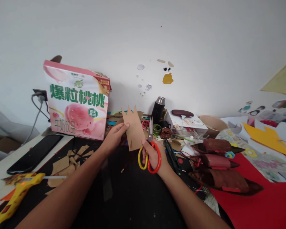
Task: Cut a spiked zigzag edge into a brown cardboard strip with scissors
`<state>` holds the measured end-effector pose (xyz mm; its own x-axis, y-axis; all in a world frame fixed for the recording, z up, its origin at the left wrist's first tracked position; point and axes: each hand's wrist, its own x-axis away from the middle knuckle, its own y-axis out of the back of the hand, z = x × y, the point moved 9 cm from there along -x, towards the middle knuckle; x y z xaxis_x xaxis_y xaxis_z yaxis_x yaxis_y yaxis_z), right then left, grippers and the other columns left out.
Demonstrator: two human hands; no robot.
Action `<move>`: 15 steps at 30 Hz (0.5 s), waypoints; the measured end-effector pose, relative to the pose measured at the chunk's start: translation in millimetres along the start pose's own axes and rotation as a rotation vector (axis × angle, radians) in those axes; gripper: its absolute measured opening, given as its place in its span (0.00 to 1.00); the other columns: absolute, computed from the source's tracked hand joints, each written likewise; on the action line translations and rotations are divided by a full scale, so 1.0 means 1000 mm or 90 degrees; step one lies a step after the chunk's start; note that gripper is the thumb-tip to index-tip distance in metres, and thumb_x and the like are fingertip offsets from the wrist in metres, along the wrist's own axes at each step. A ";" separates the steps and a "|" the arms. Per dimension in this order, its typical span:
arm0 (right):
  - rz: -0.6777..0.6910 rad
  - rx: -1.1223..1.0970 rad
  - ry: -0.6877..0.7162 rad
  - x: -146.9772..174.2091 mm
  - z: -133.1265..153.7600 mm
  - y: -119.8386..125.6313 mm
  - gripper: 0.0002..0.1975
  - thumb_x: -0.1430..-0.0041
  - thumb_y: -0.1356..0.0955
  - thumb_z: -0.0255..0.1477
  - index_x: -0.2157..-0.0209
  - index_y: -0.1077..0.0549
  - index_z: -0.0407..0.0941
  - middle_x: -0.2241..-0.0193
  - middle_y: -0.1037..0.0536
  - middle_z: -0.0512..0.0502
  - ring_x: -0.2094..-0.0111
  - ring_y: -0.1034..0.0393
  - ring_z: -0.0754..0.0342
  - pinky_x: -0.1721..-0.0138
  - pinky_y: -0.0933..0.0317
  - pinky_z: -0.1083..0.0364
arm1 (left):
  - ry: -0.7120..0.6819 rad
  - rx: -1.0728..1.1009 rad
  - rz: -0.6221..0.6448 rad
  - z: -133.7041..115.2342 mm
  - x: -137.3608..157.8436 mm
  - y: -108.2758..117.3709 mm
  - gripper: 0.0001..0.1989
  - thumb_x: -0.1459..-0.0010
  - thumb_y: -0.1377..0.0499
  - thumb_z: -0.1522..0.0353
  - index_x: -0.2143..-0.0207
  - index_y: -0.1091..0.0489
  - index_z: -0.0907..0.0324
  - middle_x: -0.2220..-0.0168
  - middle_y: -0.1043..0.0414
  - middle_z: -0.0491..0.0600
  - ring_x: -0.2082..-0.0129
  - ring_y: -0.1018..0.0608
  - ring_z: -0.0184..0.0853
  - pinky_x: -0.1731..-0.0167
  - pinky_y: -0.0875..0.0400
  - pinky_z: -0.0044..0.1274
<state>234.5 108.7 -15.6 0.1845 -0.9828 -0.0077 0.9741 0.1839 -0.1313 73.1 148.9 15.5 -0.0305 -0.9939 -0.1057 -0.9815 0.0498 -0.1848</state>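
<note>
My left hand (116, 135) pinches the left edge of a brown cardboard piece (133, 130), its top edge cut into several pointed teeth. A small slit or fold shows near the bottom of the cardboard. My right hand (154, 156) grips a pair of scissors (151, 135) with one yellow and one red handle loop. The scissor blades point up and look nearly closed, just right of the cardboard. Fingers of my right hand are also at the cardboard's lower right edge. Both hands are raised over the black work surface (124, 197).
At the left stand a pink drink carton (77, 105), a phone (34, 154), a yellow glue gun (19, 190) and cardboard scraps (66, 163). Behind my hands is a black flask (158, 109). To the right lie a cutter knife (172, 156), brown boat-shaped models (225, 179) and red paper (259, 200).
</note>
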 end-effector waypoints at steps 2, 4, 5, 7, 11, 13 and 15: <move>-0.019 0.009 0.011 -0.001 0.003 0.004 0.26 0.43 0.28 0.56 0.68 0.36 0.48 0.86 0.33 0.58 0.89 0.38 0.56 0.87 0.45 0.59 | -0.007 -0.019 0.029 0.002 -0.002 -0.002 0.23 0.45 0.32 0.48 0.74 0.32 0.57 0.85 0.41 0.39 0.88 0.39 0.26 0.88 0.44 0.19; -0.033 0.014 0.021 -0.002 0.005 0.007 0.25 0.43 0.28 0.55 0.68 0.36 0.48 0.86 0.33 0.58 0.89 0.38 0.56 0.87 0.44 0.59 | -0.006 -0.038 0.048 0.004 -0.003 -0.003 0.22 0.44 0.32 0.49 0.72 0.31 0.57 0.85 0.38 0.40 0.89 0.38 0.27 0.88 0.44 0.19; -0.038 0.016 0.026 -0.002 0.006 0.009 0.25 0.42 0.29 0.55 0.67 0.36 0.48 0.86 0.33 0.58 0.88 0.38 0.56 0.86 0.44 0.59 | -0.003 -0.043 0.051 0.004 -0.004 -0.003 0.22 0.44 0.31 0.50 0.72 0.30 0.57 0.85 0.37 0.41 0.89 0.37 0.27 0.88 0.44 0.19; -0.046 0.019 0.034 -0.002 0.007 0.010 0.24 0.42 0.29 0.54 0.67 0.36 0.48 0.85 0.33 0.58 0.88 0.37 0.57 0.86 0.43 0.59 | 0.001 -0.039 0.046 0.005 -0.005 -0.002 0.21 0.45 0.31 0.51 0.71 0.30 0.57 0.85 0.35 0.42 0.89 0.37 0.27 0.88 0.45 0.19; -0.054 0.026 0.037 -0.001 0.006 0.010 0.23 0.40 0.30 0.53 0.64 0.35 0.48 0.86 0.32 0.59 0.88 0.38 0.56 0.86 0.43 0.59 | 0.004 -0.018 0.031 0.004 -0.006 0.000 0.20 0.46 0.30 0.52 0.73 0.31 0.57 0.86 0.38 0.40 0.89 0.38 0.27 0.88 0.46 0.19; -0.043 0.041 0.035 0.001 0.004 0.008 0.22 0.39 0.30 0.52 0.63 0.35 0.48 0.86 0.32 0.59 0.88 0.38 0.57 0.86 0.43 0.59 | 0.008 -0.022 0.024 0.005 -0.006 0.000 0.20 0.47 0.29 0.52 0.73 0.30 0.57 0.87 0.39 0.39 0.89 0.39 0.27 0.88 0.45 0.19; -0.009 0.065 0.030 0.003 0.001 0.003 0.22 0.38 0.30 0.52 0.63 0.34 0.47 0.86 0.31 0.58 0.88 0.37 0.57 0.86 0.43 0.60 | 0.010 -0.026 0.008 0.006 -0.005 0.002 0.21 0.49 0.29 0.51 0.72 0.29 0.57 0.85 0.39 0.39 0.88 0.38 0.27 0.87 0.44 0.20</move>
<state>238.0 106.0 -15.1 0.1666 -0.9846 -0.0532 0.9853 0.1684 -0.0305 72.0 154.9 10.0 -0.0448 -0.9947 -0.0928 -0.9879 0.0579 -0.1440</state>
